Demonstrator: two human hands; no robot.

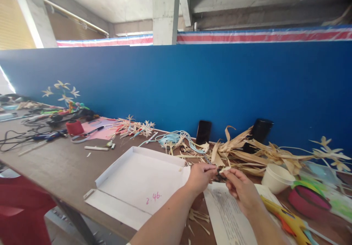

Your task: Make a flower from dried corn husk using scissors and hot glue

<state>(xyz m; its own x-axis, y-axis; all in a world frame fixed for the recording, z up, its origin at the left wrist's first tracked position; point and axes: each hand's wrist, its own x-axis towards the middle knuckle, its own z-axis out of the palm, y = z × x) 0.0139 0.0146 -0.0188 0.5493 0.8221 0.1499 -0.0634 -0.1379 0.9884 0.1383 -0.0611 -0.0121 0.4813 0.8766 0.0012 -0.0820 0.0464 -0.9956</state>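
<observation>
My left hand point(200, 177) is closed in a pinch beside the right edge of a shallow white cardboard tray point(132, 179). What its fingertips hold, if anything, is too small to make out. Just to the right, my right hand point(242, 188) pinches a small pale piece of husk point(226, 169) between thumb and fingers. The fingertips of both hands come close together, with a dark object partly hidden behind them. Dried corn husks point(236, 146) lie in a heap beyond the hands. Below them is a printed sheet point(224, 212).
A yellow glue gun point(288, 219), a white cup point(277, 178) and a pink roll point(309, 201) stand at the right. A phone point(204, 132) leans on the blue partition point(176, 83). Husk flowers point(143, 127), a red thread spool point(74, 127) and cables lie leftward.
</observation>
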